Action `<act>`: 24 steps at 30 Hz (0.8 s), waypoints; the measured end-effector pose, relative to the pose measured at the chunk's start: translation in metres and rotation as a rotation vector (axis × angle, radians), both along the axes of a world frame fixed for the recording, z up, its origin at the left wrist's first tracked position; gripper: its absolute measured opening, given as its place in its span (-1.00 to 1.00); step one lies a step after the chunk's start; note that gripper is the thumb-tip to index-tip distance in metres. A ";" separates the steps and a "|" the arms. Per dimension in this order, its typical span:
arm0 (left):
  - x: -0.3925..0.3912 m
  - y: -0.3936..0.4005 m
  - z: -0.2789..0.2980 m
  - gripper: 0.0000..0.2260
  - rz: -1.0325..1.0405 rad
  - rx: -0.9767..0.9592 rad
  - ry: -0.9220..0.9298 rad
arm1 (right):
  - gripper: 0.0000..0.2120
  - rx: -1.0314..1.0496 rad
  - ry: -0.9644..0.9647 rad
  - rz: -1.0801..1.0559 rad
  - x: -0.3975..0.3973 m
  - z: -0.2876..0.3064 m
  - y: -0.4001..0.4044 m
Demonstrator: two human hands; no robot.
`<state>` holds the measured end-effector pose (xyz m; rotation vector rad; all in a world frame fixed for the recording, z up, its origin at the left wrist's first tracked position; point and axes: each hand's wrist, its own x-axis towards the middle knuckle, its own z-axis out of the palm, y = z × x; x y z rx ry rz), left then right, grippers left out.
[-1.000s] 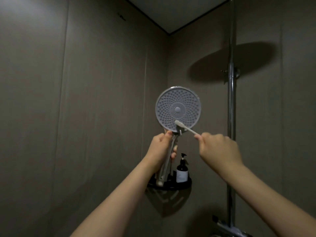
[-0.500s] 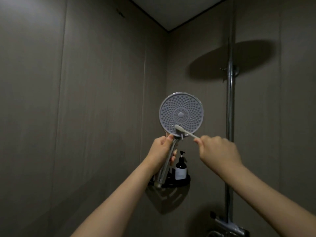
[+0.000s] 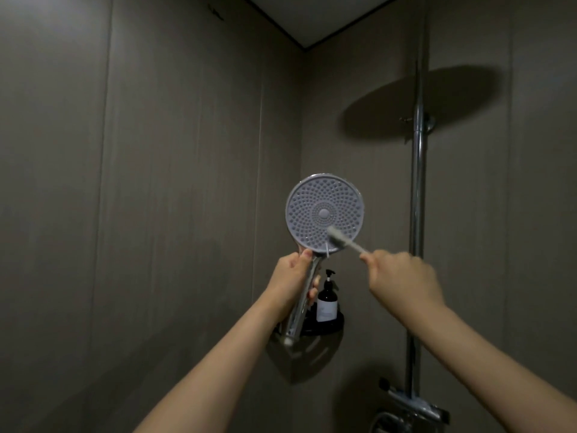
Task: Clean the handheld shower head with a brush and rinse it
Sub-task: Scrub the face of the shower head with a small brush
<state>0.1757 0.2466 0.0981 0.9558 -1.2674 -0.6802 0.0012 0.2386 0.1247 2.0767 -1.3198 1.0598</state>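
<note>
A round grey handheld shower head (image 3: pixel 318 207) with many small nozzles faces me, held upright in front of the wall corner. My left hand (image 3: pixel 292 282) grips its chrome handle (image 3: pixel 301 307) just below the disc. My right hand (image 3: pixel 402 282) pinches the handle of a white brush (image 3: pixel 338 240), whose blurred bristle end lies on the lower right part of the nozzle face.
A dark pump bottle (image 3: pixel 327 300) stands on a black corner shelf (image 3: pixel 324 329) behind the handle. A chrome riser pipe (image 3: pixel 417 198) runs up the right wall to a mixer valve (image 3: pixel 412 404) at the bottom. Grey wall panels close in on both sides.
The brush head has slid up and to the right over the lower part of the nozzle face. The view has tipped down slightly, so more of the mixer valve shows.
</note>
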 end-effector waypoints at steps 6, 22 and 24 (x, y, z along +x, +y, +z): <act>-0.005 -0.002 -0.001 -0.72 -0.004 -0.007 -0.024 | -0.60 0.014 -0.088 -0.012 0.004 0.003 -0.007; -0.009 -0.004 -0.003 -0.75 -0.016 0.012 -0.088 | -0.58 -0.007 -0.165 -0.023 0.009 0.029 -0.002; -0.008 -0.005 -0.003 -0.74 -0.005 0.011 -0.079 | -0.59 -0.018 -0.054 0.006 0.017 0.026 -0.001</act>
